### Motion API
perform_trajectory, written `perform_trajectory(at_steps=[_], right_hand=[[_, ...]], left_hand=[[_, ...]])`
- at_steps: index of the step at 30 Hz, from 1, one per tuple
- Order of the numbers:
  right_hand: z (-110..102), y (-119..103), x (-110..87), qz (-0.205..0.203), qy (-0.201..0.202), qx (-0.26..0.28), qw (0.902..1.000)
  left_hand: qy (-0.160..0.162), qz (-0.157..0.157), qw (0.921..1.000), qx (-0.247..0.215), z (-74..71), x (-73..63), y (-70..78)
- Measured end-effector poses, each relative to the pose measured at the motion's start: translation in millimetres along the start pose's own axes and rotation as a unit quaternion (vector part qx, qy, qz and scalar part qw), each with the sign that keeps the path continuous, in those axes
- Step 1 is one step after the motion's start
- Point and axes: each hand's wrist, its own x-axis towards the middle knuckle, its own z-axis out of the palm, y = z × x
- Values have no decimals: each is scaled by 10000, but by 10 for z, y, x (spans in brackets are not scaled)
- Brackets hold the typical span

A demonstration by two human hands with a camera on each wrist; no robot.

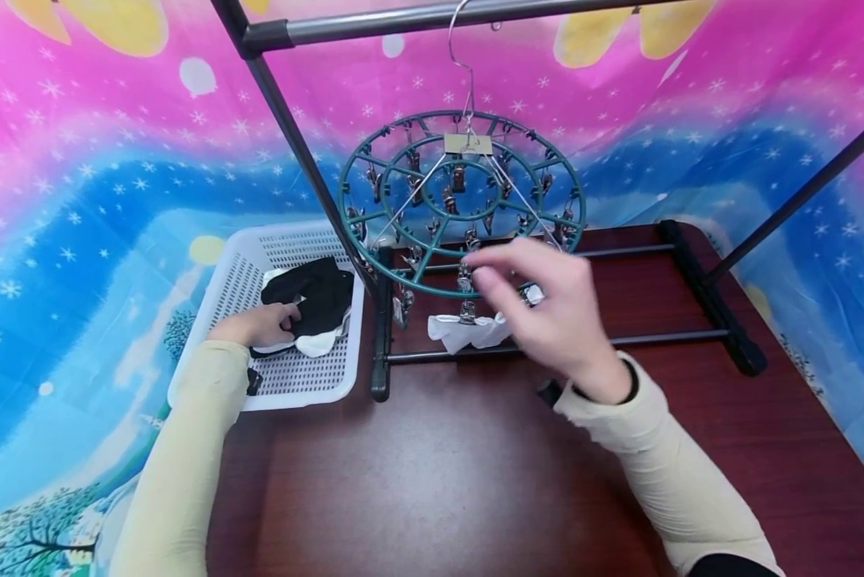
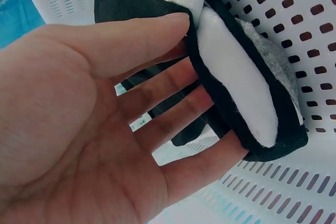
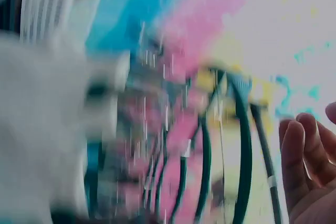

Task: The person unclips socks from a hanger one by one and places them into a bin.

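In the head view my left hand (image 1: 264, 327) reaches into the white basket (image 1: 208, 320), at a pile of black and white socks (image 1: 316, 292). Up close in the left wrist view, the thumb and fingers of my left hand (image 2: 131, 114) pinch the edge of a black sock (image 2: 197, 51) with white, ribbed cloth showing beside it. My right hand (image 1: 558, 308) is raised in front of the round green clip hanger (image 1: 425, 256), fingers bent loosely with nothing between them. Behind it, a white sock (image 1: 457, 330) hangs from a front clip, partly hidden by the hand.
The hanger's hook sits on the top bar (image 1: 374, 26) of a dark metal rack. The rack's left post (image 1: 288, 120) passes between basket and hanger, and its feet (image 1: 380, 377) stand on the brown table (image 1: 432, 481). Several clips dangle from the rings.
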Motion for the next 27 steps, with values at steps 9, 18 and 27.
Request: perform_trajectory(at_steps=[9,18,27], right_hand=[[-508,620,98,1185,720,-973,9856],[-566,828,-25,1597,212,-1182,9798],[-563,827,-84,1535,270,-1268,9796]], left_hand=[[22,-55,10000,-20,-7,17,31],[168,119,9996,-202,-82,-59,156],[1004,907,9903,-304,-295,-469,530]])
